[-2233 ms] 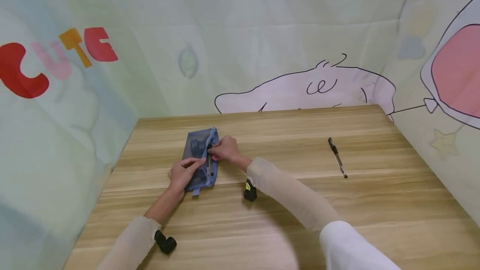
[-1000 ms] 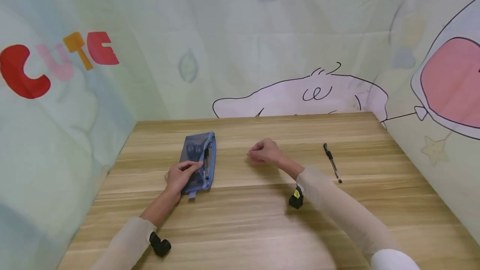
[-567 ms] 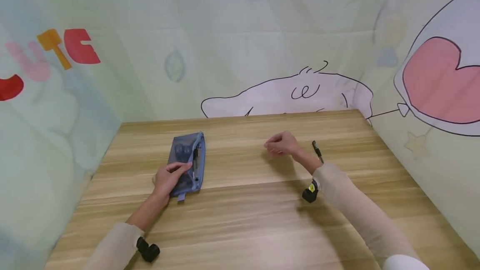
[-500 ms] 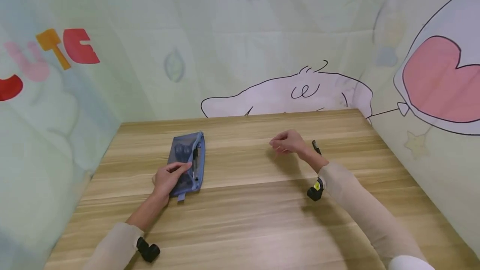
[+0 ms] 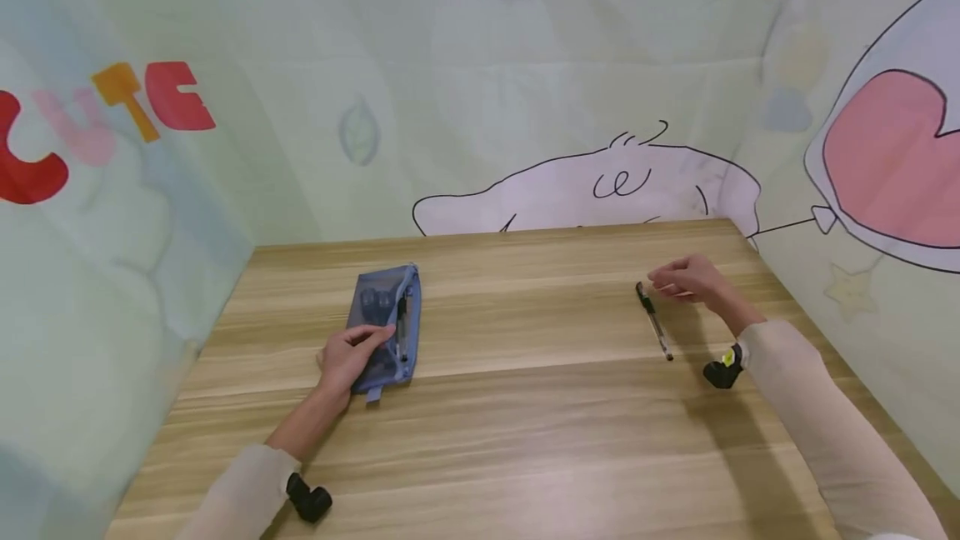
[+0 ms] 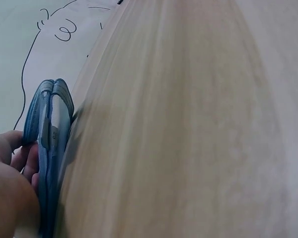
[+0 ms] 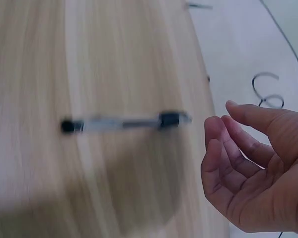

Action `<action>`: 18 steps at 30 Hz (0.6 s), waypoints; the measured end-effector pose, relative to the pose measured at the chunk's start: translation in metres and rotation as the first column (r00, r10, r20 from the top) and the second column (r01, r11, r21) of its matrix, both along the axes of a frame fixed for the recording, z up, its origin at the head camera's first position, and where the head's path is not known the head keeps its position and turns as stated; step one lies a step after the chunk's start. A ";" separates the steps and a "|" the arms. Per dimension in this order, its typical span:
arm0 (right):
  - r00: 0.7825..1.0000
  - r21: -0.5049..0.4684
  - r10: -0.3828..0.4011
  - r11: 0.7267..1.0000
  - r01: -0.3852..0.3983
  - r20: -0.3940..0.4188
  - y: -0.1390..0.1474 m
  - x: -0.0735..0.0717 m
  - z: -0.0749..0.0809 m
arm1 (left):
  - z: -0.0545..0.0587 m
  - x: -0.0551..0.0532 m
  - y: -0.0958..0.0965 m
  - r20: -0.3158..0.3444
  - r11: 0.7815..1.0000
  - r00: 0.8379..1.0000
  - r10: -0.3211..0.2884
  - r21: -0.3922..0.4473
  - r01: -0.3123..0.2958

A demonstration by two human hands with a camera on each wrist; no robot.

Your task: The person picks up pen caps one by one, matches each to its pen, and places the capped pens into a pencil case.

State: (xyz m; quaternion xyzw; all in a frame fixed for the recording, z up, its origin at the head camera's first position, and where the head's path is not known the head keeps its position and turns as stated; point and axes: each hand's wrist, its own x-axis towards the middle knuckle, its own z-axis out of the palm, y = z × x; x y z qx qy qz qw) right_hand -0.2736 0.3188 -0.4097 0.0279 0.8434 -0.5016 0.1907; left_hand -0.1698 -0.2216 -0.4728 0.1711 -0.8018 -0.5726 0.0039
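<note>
A blue mesh pencil case (image 5: 375,282) lies on the left of the table, its zip side unzipped. My left hand (image 5: 347,357) pinches the near flap of the opening between thumb and fingers; the left wrist view shows the pencil case (image 6: 50,168) edge-on beside that hand. A black pen (image 5: 402,319) lies inside, along the opening, and dark rounded items show through the mesh. On the right, a clear-barrelled pen with a black cap (image 5: 654,322) lies on the wood. Just beyond its capped end hovers my right hand (image 5: 692,280), fingers loosely bent, holding nothing.
The wood-grain table (image 5: 517,423) runs to a printed cloth backdrop (image 5: 465,107) at the back and both sides. A small black camera sits on each wrist.
My right hand has left the pencil case, where it was placing a pen in the opening, and travelled right past the loose pen. My left hand has kept its grip on the case.
</note>
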 end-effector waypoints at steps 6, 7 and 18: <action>0.997 0.048 0.001 0.999 -0.005 0.075 0.025 0.007 -0.018 | 0.001 0.001 0.003 -0.013 1.000 1.000 0.000 -0.020 -0.001; 0.996 0.041 0.001 0.999 -0.004 0.089 0.025 0.008 -0.021 | 0.001 0.002 0.003 -0.011 1.000 1.000 0.000 -0.023 -0.001; 0.999 0.134 0.008 0.991 -0.015 0.054 0.004 0.007 -0.022 | -0.004 0.002 -0.001 -0.021 0.999 1.000 0.018 -0.034 -0.019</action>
